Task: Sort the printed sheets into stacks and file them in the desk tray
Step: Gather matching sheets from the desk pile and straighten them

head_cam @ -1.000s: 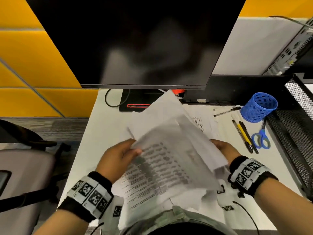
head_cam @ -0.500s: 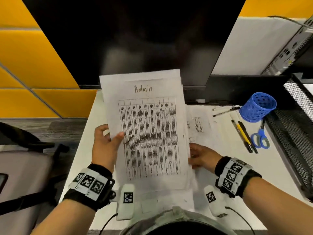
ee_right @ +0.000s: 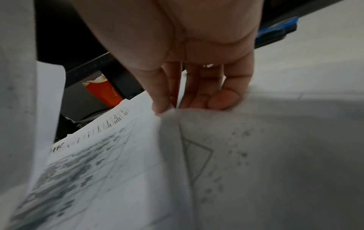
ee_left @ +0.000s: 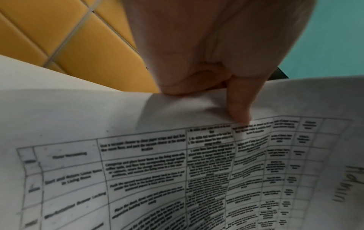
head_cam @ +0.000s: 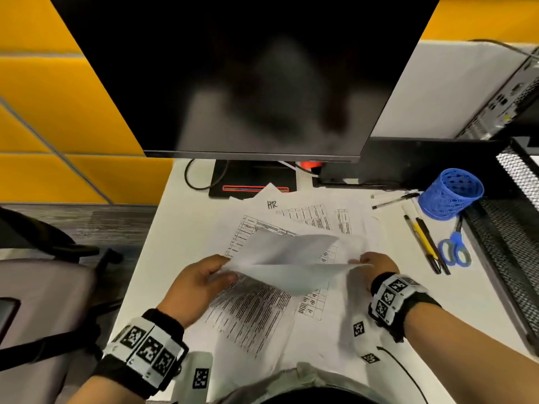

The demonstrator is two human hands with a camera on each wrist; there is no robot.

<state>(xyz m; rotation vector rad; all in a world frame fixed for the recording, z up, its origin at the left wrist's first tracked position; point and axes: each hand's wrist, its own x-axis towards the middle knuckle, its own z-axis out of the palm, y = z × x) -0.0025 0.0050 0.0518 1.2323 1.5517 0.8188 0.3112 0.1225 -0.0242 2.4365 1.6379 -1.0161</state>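
Observation:
Both hands hold a small bundle of printed sheets (head_cam: 291, 266) low over the desk, bowed upward between them. My left hand (head_cam: 204, 279) pinches its left edge; in the left wrist view thumb and finger (ee_left: 238, 112) clamp a table sheet marked "Admin" (ee_left: 177, 171). My right hand (head_cam: 372, 262) pinches the right edge, seen close in the right wrist view (ee_right: 177, 107). Below lie loose sheets, one marked "HR" (head_cam: 306, 212). The black mesh desk tray (head_cam: 516, 237) stands at the right edge.
A dark monitor (head_cam: 248, 77) looms over the back of the desk. Right of the papers are a blue mesh pen cup (head_cam: 450, 193), several pens (head_cam: 423, 240) and blue scissors (head_cam: 455, 252). A chair (head_cam: 38, 301) sits left of the desk.
Half a second ago the Admin bundle stood upright facing me, held mainly by the left hand. It has come down over the desk, bowed, with the right hand now pinching its right edge.

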